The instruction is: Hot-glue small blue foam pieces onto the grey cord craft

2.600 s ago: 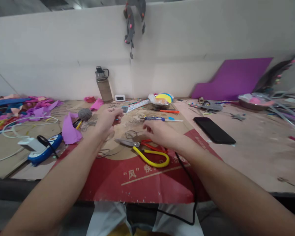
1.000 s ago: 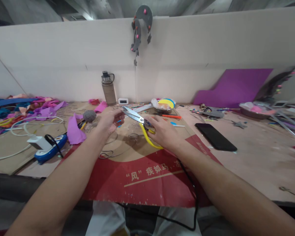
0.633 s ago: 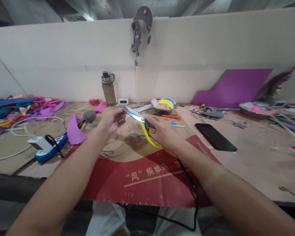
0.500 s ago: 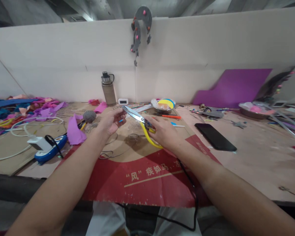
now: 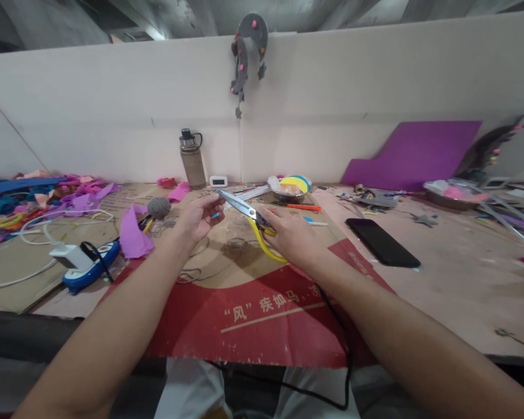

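Note:
My right hand (image 5: 290, 233) grips a pair of scissors (image 5: 240, 205) with yellow handles. Their silver blades point left and away, and look nearly closed. At the blade tips, the fingers of my left hand (image 5: 201, 216) are pinched together. Whatever lies between those fingers is too small to make out. Below both hands, thin grey yarn (image 5: 190, 276) lies in loose loops on a red and brown cardboard sheet (image 5: 262, 331). A ball of grey yarn (image 5: 159, 207) sits beyond my left forearm, beside a purple felt scrap (image 5: 134, 233).
Colourful felt scraps (image 5: 78, 195) pile up at the left, near a blue power strip (image 5: 91, 267). A water bottle (image 5: 193, 160) and a bowl (image 5: 290, 189) stand at the back. To the right lie a black phone (image 5: 382, 242) and a grey star (image 5: 424, 220).

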### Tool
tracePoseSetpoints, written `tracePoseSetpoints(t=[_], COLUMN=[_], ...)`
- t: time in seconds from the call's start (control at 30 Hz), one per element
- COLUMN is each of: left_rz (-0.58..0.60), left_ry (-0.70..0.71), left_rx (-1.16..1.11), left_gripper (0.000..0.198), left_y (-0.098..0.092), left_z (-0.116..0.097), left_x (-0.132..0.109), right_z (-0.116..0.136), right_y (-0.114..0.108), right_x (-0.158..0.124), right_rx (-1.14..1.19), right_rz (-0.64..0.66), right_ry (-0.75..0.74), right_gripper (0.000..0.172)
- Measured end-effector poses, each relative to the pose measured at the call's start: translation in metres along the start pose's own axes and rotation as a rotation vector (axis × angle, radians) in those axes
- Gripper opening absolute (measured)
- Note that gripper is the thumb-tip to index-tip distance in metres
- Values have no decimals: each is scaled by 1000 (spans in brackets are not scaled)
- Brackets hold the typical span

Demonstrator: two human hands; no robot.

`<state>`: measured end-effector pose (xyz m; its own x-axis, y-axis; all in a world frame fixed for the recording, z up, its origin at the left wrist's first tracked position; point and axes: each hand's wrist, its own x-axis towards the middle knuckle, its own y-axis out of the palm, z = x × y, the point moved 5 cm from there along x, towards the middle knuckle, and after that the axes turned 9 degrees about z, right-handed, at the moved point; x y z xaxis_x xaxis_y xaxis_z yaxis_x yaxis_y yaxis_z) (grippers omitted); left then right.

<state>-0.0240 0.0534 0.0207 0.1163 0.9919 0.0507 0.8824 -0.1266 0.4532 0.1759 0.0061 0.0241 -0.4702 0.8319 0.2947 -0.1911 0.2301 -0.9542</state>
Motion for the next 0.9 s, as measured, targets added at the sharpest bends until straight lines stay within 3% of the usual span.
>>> tracePoseSetpoints(t=[0.27,0.53,0.7,0.9], left_rz=[-17,-100,-132,-63], left_ry=[51,112,170,102], left_rx=[101,169,125,19], left_gripper=[13,11,13,11], left_y=[-2,-11,-12,-5], left_z=[-1,-5,-9,-4], left_x=[2,4,3,1], right_z=[0,-12,-13,-10], right_y=[0,2,5,9], right_x=[-2,3,6,4], right_rx=[38,563,539,496], right_rz=[-51,-198,-199,-139], right_ry=[-35,-31,-55,-11], right_gripper=[49,44,46,45])
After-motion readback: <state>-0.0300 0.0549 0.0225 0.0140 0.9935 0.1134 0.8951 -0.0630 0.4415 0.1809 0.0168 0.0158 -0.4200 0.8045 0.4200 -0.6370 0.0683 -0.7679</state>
